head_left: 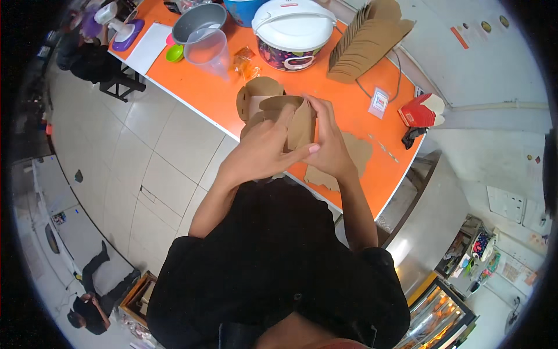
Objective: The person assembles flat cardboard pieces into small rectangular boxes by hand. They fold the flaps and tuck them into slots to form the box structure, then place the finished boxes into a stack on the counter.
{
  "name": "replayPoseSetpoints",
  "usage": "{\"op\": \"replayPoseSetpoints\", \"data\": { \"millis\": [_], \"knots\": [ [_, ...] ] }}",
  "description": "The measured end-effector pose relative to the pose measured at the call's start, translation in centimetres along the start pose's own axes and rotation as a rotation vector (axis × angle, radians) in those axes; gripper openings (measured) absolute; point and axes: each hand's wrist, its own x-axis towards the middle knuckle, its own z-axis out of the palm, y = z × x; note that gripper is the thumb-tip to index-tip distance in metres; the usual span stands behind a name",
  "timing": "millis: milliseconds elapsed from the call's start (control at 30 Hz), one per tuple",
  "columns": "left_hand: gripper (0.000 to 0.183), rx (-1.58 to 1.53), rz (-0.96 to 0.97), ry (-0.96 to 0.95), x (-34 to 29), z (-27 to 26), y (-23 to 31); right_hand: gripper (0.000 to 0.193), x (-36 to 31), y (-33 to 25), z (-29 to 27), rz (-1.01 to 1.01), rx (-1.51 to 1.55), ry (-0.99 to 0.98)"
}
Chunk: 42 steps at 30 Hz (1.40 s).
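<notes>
Both hands are on a brown cardboard food box [302, 131] near the front edge of the orange table. My left hand [258, 148] has its index finger reaching inside the box and its thumb across the near wall, pinching that wall. My right hand [331, 136] wraps the right side, fingertips at the upper rim. Just beyond stand rounded brown flaps [258, 87]; whether they belong to this box or another I cannot tell. Right of my right hand, a flat cardboard blank [354, 157] lies on the table.
A nested stack of cardboard blanks [363, 49] stands at the back right, beside a large white-lidded pot [293, 29]. Left of it are a clear jug [208, 52], a grey bowl [195, 22] and orange sachets [245, 61]. A red box [415, 111] sits at the right edge.
</notes>
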Motion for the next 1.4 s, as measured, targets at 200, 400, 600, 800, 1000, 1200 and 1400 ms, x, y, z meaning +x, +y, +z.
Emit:
{"op": "replayPoseSetpoints", "data": {
  "millis": [200,400,600,800,1000,1200,1400],
  "knots": [
    [0.124,-0.029,0.259,0.381,-3.9,-4.3,-4.2,0.108,1.2,3.3,0.4,0.117,0.415,0.042],
    [0.146,-0.520,0.173,0.342,-0.4,-0.1,-10.6,0.113,3.9,3.9,2.6,0.174,0.452,-0.208],
    [0.126,-0.201,0.203,0.370,2.5,-4.5,-13.0,0.116,8.2,3.7,2.9,0.050,0.376,-0.239],
    [0.119,-0.065,0.126,0.302,4.0,-5.3,-15.8,0.117,10.0,6.6,4.0,0.137,0.364,-0.282],
    [0.122,-0.002,0.067,0.261,3.3,-3.9,-17.2,0.104,8.9,8.3,5.5,0.087,0.135,-0.190],
    [0.120,-0.060,0.028,0.213,2.9,-3.5,-17.9,0.087,9.2,6.2,4.3,0.106,0.194,-0.237],
    [0.115,-0.040,0.041,0.222,3.0,-4.3,-17.2,0.087,9.9,7.7,5.2,0.019,0.174,-0.177]
  ]
}}
